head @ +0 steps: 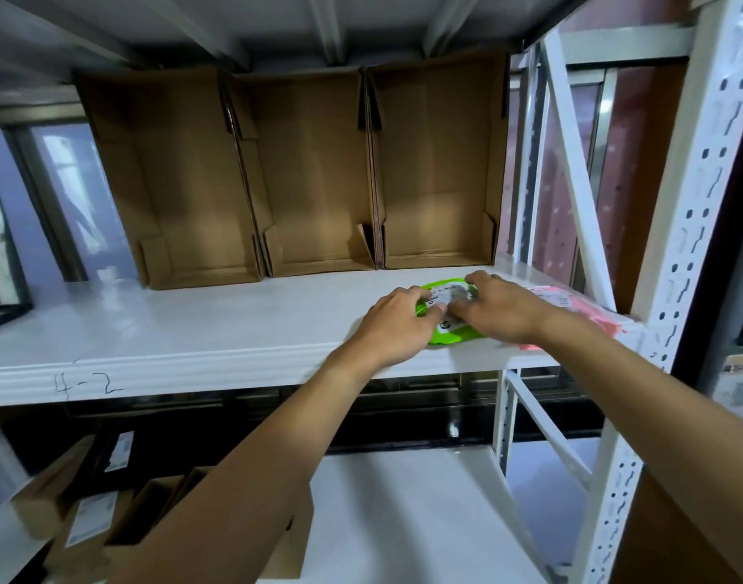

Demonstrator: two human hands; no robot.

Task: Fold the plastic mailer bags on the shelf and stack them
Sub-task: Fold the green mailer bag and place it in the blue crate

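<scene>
A green plastic mailer bag (445, 335) with a white shipping label lies on the white shelf (193, 326), near the front edge at the right. My left hand (397, 322) covers its left side, fingers curled onto the bag. My right hand (498, 307) lies over its right side, fingers curled down on the label area. Both hands hold the bag against the shelf. A pink mailer bag (580, 307) lies flat to the right, partly hidden behind my right wrist.
Three open cardboard bins (315, 174) stand side by side at the back of the shelf. A white perforated upright (677, 263) and a diagonal brace (576, 162) bound the right side. The lower shelf holds labelled cardboard boxes (91, 516) at left.
</scene>
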